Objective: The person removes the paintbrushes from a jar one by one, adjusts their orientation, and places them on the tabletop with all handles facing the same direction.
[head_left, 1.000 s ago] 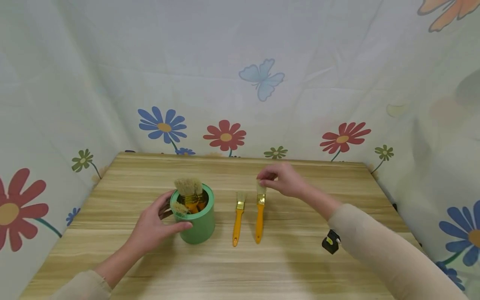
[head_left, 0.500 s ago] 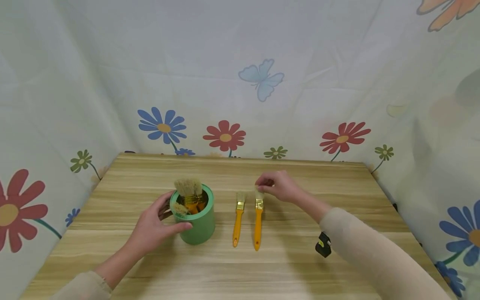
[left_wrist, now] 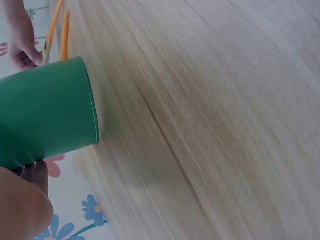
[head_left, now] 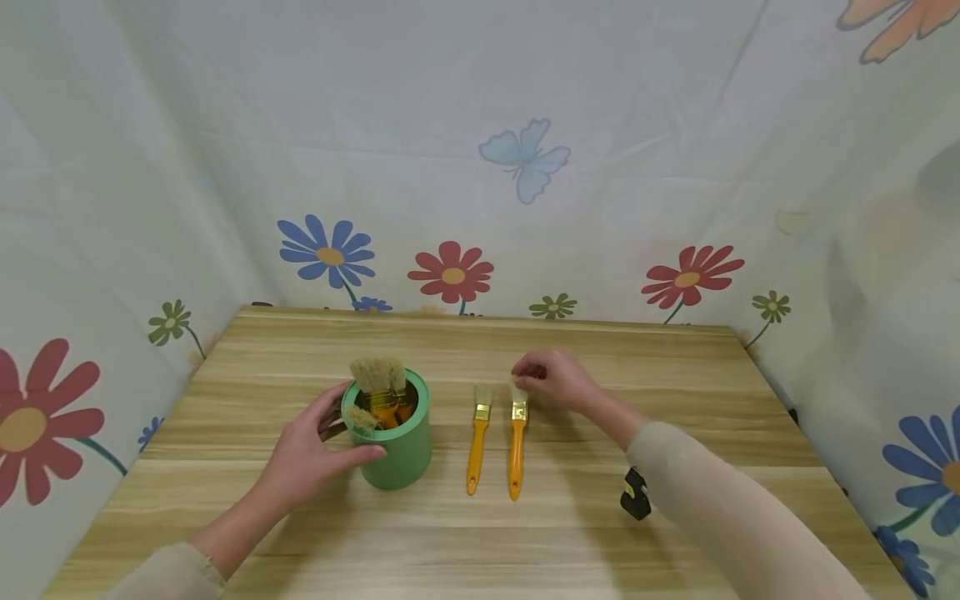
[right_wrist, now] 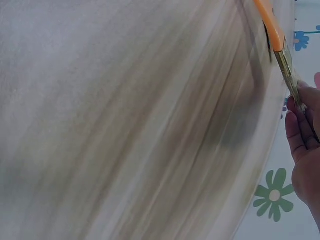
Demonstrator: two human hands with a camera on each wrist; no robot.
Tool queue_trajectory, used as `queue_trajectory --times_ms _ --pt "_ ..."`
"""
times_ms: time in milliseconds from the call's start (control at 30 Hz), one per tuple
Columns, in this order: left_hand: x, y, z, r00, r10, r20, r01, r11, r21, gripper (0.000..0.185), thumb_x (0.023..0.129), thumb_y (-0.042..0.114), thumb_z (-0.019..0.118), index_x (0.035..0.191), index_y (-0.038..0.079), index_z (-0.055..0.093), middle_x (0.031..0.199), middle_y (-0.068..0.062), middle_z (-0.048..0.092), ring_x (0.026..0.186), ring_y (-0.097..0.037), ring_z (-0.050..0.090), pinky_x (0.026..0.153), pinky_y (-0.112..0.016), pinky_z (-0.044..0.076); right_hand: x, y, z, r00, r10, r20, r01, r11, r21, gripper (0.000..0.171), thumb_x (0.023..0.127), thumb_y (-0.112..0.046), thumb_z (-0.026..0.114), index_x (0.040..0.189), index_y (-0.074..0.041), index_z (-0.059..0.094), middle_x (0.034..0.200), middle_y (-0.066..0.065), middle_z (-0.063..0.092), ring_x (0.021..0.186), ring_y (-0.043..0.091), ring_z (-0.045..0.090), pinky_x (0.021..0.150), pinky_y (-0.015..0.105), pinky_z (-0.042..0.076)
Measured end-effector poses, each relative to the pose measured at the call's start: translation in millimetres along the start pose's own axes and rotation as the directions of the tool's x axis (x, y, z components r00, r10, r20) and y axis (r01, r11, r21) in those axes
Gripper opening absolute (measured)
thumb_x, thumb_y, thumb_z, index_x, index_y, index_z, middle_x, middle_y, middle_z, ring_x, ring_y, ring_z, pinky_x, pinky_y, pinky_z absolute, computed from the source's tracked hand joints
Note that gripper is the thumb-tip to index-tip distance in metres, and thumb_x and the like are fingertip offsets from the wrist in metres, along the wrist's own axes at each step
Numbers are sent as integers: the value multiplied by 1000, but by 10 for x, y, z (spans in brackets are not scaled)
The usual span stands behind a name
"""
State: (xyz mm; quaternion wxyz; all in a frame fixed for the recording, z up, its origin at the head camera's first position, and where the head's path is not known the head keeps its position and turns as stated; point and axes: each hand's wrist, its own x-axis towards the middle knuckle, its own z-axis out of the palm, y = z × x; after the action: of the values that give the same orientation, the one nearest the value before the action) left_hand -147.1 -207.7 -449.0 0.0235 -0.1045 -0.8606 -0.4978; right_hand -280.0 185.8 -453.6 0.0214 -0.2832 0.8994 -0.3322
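My left hand (head_left: 303, 446) grips a green can (head_left: 399, 462) by its side, thumb at the front and fingers round the back. Several paintbrushes (head_left: 377, 375) stand in the can, bristles up. Right of it a paintbrush (head_left: 477, 446) with an orange handle lies on the table. Beside that, my right hand (head_left: 558, 379) pinches a second orange-handled paintbrush (head_left: 517, 450) by its bristles, handle toward me. In the right wrist view, the thumb and fingertips meet at the held brush's (right_wrist: 270, 25) bristle end. The fingers hide part of those bristles.
All this is on a wood-grain table (head_left: 480, 542). A white curtain (head_left: 637, 108) printed with flowers and a butterfly surrounds it at the back and sides. A small black object (head_left: 635, 494) shows beside my right sleeve.
My right hand has come slightly toward me with the pinched paintbrush, mostly in the earlier half second. The left hand, the can and the other loose paintbrush have stayed in place.
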Motion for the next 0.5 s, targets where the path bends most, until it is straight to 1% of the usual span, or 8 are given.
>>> queue_trajectory --times_ms 267,500 --pt "0 -7 4 1000 3 6 -3 1000 -13 98 82 33 96 161 10 42 153 -16 58 140 -40 57 112 -53 54 8 85 96 1000 19 -8 -20 999 -29 13 98 -8 78 111 -4 80 102 6 79 91 14 71 84 31 65" --pt "3 -5 4 1000 1 7 0 1000 -10 99 82 33 96 162 10 42 153 -17 58 140 -40 57 112 -54 54 9 107 156 999 29 -21 -30 999 -35 13 98 -7 78 110 -2 79 104 8 79 94 18 73 88 34 66"
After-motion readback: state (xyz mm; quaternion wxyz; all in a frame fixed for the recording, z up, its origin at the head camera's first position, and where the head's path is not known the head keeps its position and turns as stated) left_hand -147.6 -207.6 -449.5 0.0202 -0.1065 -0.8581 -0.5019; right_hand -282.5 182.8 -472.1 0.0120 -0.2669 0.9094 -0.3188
